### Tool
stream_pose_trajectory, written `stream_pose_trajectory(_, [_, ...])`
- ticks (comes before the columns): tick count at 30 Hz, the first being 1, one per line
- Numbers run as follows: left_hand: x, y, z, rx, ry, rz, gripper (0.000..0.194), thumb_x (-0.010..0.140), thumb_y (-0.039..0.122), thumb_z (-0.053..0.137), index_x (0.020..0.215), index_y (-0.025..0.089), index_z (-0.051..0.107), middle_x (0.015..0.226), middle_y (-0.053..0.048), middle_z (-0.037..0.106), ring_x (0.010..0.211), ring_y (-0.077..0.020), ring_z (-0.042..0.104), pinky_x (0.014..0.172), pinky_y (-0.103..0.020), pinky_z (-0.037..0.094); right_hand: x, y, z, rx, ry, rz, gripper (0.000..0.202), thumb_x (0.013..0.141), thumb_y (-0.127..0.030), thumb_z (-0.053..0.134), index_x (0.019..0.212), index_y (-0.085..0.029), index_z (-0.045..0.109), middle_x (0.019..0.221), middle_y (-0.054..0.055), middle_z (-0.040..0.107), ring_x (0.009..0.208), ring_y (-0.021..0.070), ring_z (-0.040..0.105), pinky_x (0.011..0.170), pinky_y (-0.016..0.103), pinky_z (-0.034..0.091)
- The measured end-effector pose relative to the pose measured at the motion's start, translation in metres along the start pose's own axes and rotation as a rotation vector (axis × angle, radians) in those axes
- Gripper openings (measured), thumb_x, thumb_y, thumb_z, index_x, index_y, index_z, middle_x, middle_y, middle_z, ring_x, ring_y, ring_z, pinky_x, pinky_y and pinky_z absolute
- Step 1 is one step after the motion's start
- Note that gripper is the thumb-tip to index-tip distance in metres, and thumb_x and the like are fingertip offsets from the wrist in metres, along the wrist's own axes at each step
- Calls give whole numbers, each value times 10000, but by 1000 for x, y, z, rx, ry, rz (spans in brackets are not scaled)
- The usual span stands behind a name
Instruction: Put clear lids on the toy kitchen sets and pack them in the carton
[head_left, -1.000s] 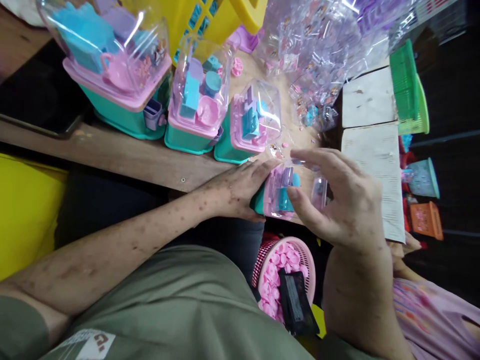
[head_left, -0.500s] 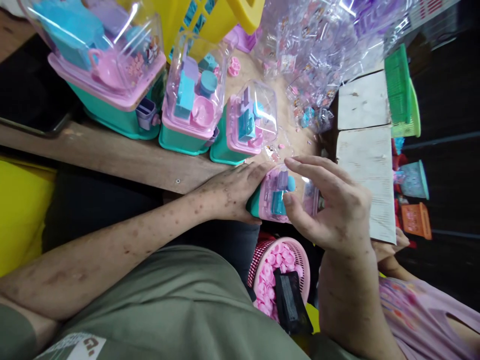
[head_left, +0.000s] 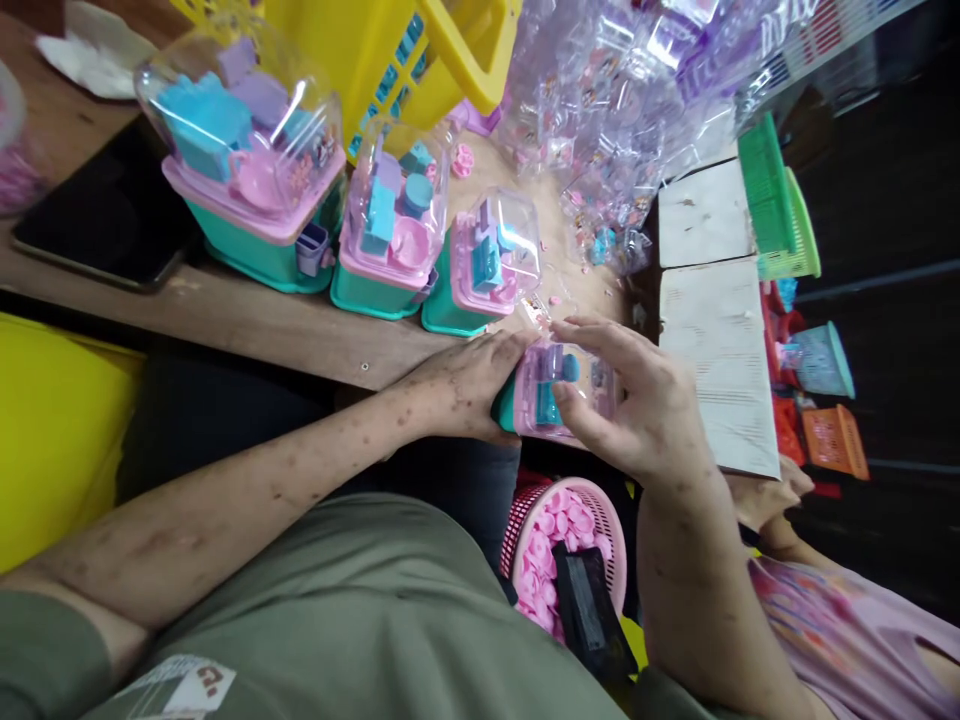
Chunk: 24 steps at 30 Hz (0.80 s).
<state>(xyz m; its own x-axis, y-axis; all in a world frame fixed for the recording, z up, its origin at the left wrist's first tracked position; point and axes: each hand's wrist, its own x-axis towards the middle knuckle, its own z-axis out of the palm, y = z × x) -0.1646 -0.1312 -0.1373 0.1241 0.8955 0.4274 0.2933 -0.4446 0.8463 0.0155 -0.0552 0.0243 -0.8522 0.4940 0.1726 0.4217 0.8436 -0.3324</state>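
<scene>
A toy box with a teal base, a pink tray and a clear dome cover (head_left: 531, 400) lies on its side at the table edge. Blue and purple toy furniture (head_left: 550, 385) shows through the cover. My left hand (head_left: 480, 385) is closed around the teal base (head_left: 507, 405). From the other side, my right hand (head_left: 637, 400) curves round the clear cover, its thumb on the near side and its fingers along the far side. Beyond my hands stand three similar boxes, the closest being a small toy box (head_left: 457, 275) with a clear top.
Clear plastic packs (head_left: 600, 100) are heaped at the back beside a yellow basket (head_left: 465, 60). A black phone or tablet (head_left: 105, 220) lies left. White board (head_left: 712, 370) stretches along the right, near another person's arm (head_left: 772, 500). Below is a pink basket (head_left: 611, 520) of pink pieces.
The camera view has shifted slightly, so the boxes on the table appear further right and lower. My right hand has come closer to my left around the cover. My left hand keeps its hold.
</scene>
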Motion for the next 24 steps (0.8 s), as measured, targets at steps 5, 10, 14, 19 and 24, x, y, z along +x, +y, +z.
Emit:
stream_pose_trajectory(5, [-2, -5, 1, 10, 10, 49, 1268, 686, 446, 1083, 1694, 226, 344, 1720, -257, 545, 1658, -459, 513, 1340, -688, 463, -15, 3, 7, 129, -37, 59, 474, 1099, -435, 714, 1541, -274, 664, 1573, 135, 719, 1531, 350, 654, 1311, 586, 516])
stream_pose_trajectory(10, [0, -11, 4, 65, 3, 66, 1300, 690, 474, 1086, 1712, 197, 332, 1707, -267, 549, 1663, -465, 499, 1384, -699, 408, -38, 22, 27, 406, 1, 216, 510, 1203, -497, 545, 1698, -375, 526, 1752, 88, 583, 1621, 307, 580, 1359, 577, 478])
stream_pose_trajectory(14, [-2, -2, 8, 176, -11, 14, 1467, 672, 540, 1103, 1775, 133, 226, 1782, -334, 442, 1739, -505, 361, 1416, -734, 334, -40, 39, 27, 388, -117, 207, 658, 1170, -560, 600, 1791, -427, 430, 1820, 79, 519, 1686, 342, 507, 1370, 617, 434])
stream_pose_trajectory(19, [-33, 43, -28, 352, 91, 51, 1124, 935, 661, 898, 1752, 185, 290, 1711, -255, 566, 1641, -429, 527, 1363, -613, 475, -37, 64, 22, 382, -106, 164, 824, 1146, -538, 628, 1865, -446, 236, 1853, 122, 467, 1687, 391, 494, 1245, 650, 566])
stream_pose_trajectory(24, [-54, 80, -118, 756, 754, -136, 751, 1114, 386, 651, 1758, 219, 302, 1663, -219, 578, 1626, -435, 493, 1364, -699, 394, -9, 78, 17, 510, -145, -125, 877, 948, -590, 801, 1740, -644, 428, 1477, 163, 775, 1230, 447, 831, 772, 527, 728])
